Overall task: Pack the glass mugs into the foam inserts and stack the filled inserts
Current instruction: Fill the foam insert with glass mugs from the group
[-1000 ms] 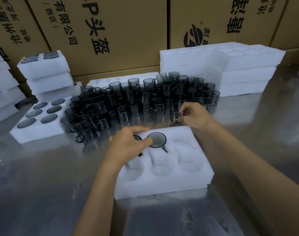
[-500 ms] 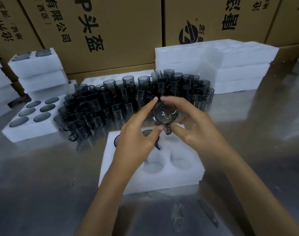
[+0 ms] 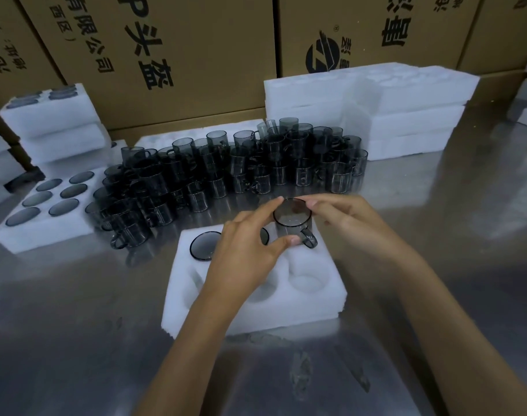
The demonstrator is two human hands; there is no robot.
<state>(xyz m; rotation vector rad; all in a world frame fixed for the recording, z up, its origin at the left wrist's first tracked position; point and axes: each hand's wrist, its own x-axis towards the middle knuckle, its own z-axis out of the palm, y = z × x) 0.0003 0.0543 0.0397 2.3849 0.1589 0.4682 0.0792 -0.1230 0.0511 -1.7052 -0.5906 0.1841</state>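
Observation:
A smoky glass mug (image 3: 292, 220) stands upright over the far right cavity of the white foam insert (image 3: 313, 304) in front of me. My left hand (image 3: 244, 253) pinches it, forefinger on the rim and thumb low on the side by the handle. My right hand (image 3: 343, 217) pinches the rim from the right. Two mugs sit in the insert's far row: one (image 3: 202, 245) at the left, the middle one mostly hidden behind my left hand. The near cavities show empty. A crowd of loose mugs (image 3: 232, 172) stands beyond the insert.
A filled insert (image 3: 43, 232) lies at the left, with stacked filled inserts (image 3: 52, 115) behind it. Stacked empty foam inserts (image 3: 406, 115) stand at the back right. Cardboard cartons (image 3: 181, 49) wall off the back. The steel table (image 3: 76, 340) spreads around.
My right hand took a mug from the crowd and both hands brought it over the insert; it has come down from mid-air to the far right cavity.

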